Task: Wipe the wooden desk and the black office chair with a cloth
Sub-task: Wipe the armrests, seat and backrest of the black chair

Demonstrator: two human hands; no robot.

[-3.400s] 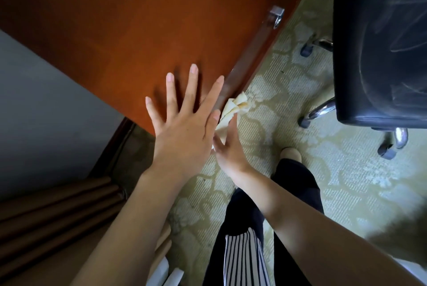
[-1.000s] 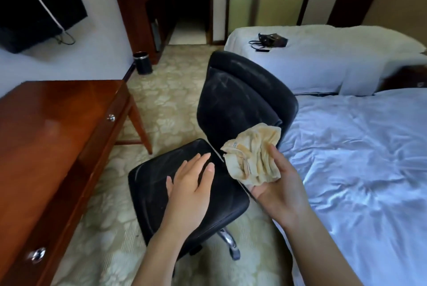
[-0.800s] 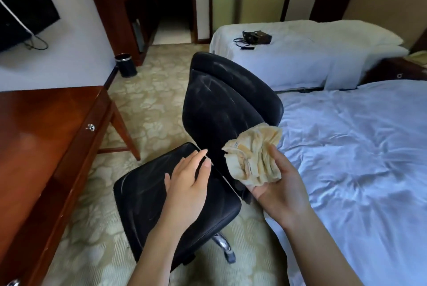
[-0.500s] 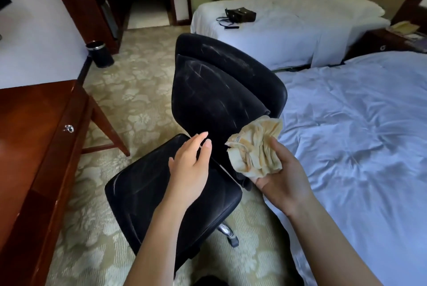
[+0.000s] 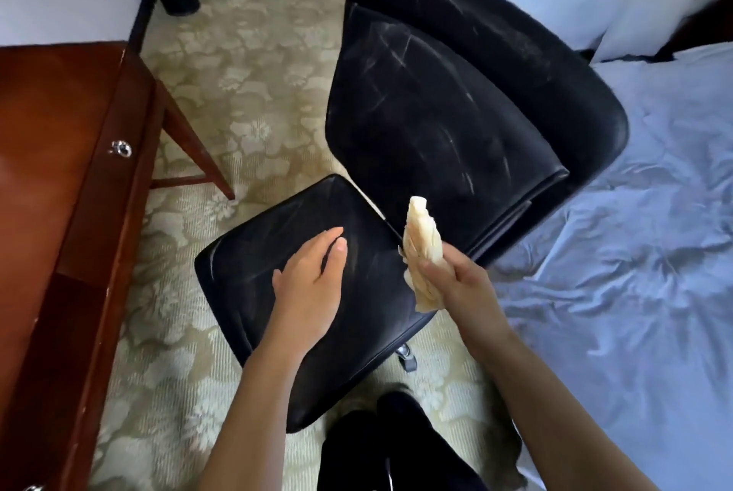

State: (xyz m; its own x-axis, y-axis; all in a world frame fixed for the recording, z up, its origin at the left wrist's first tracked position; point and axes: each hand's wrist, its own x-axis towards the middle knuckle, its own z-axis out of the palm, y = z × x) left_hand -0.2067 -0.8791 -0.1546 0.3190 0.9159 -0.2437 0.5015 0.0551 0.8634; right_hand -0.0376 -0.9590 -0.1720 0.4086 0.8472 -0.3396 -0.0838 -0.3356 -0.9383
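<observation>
1. The right hand (image 5: 456, 284) is gripping a bunched, pale yellow cloth (image 5: 422, 248), with the fingers curled tight round its lower half.
2. The cloth is standing up out of the fist. Its long axis is running from near to far and its free tip is pointing toward the far side of the scene.
3. The left hand (image 5: 311, 284) is holding nothing. Its fingers are lying straight and close together over the middle of the padded black seat (image 5: 246, 264). Whether the palm is pressing the seat or hovering just above it cannot be told.
4. The black leather-look office chair (image 5: 436, 113) is standing on patterned cream carpet (image 5: 246, 94). It is sitting between the glossy reddish-brown wooden desk (image 5: 51, 173) on the left and the bed (image 5: 634, 252) with its rumpled pale blue sheet on the right.
5. Pale dusty streaks are showing on both the seat and the tall curved backrest (image 5: 496, 54).
6. The coming move is turning on one relation. The cloth is hanging at the right far edge of the seat, just where the seat is meeting the backrest.
7. From the cloth, the seat is lying to the left and below, and the backrest is rising directly beyond the tip.
8. The right hand is the nearer one to the backrest, while the left hand is covering the seat's centre.
9. Judging from this, the chair part of the job is only beginning. A wipe of the seat is likely calling for the left hand to clear away or shift to steadying the chair.
</observation>
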